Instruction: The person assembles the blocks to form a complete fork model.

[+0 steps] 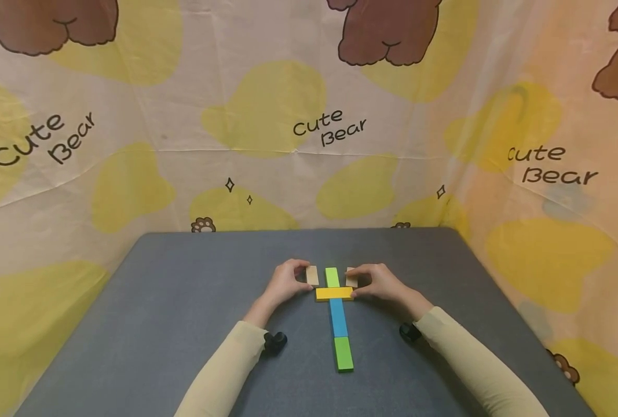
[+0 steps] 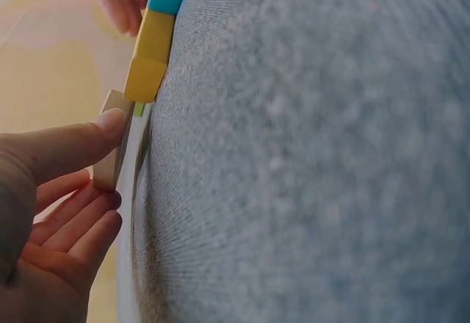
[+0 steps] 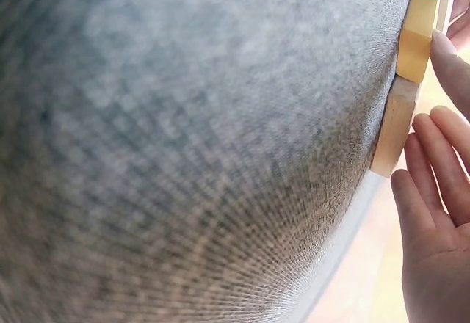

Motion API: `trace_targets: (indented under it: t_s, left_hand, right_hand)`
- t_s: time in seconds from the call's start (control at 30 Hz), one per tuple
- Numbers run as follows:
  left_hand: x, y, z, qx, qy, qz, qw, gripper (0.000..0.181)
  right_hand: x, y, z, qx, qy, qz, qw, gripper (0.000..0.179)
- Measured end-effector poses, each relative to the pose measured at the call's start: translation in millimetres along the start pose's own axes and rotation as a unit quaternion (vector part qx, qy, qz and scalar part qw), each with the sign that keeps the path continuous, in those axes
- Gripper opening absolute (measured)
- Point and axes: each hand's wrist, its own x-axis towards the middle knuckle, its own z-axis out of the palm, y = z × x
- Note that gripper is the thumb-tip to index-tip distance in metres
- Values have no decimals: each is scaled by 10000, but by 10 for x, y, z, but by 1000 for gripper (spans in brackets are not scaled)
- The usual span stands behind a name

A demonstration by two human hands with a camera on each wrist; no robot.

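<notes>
My left hand (image 1: 286, 282) pinches a plain wooden block (image 1: 312, 275), thumb at its near end and fingers at its far end. On the right, a second wooden block (image 3: 395, 125) lies on the table by the right end of a yellow block (image 1: 333, 293). My right hand (image 1: 384, 284) reaches over that wooden block, an index finger at it and the thumb by the yellow block's end. In the right wrist view its fingers (image 3: 440, 143) look loosely extended. The yellow block lies crosswise between a green block (image 1: 332, 277) beyond it and a blue block (image 1: 338, 317) before it.
Another green block (image 1: 343, 354) continues the line towards me from the blue one. All rest on a grey-blue table (image 1: 194, 324). A patterned cloth (image 1: 267, 116) hangs behind and beside the table. Each wrist carries a small black device (image 1: 275, 343).
</notes>
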Motion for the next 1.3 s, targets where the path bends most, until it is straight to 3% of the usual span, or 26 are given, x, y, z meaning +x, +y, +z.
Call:
trace_targets:
  t_s: [0.53,1.0,1.3]
  left_hand:
    - [-11,33,7,284,-207,108,9993,61]
    - [-42,10,-39,24,-380,62,9993,62]
    - [-56,15,-43,342,-317,113,9988,60]
  right_hand:
    - [13,16,6,54,-7,-13,10000,51]
    - [5,0,0,81,-29,-18,10000,51]
    - [3,9,3,24,8,-60,10000,51]
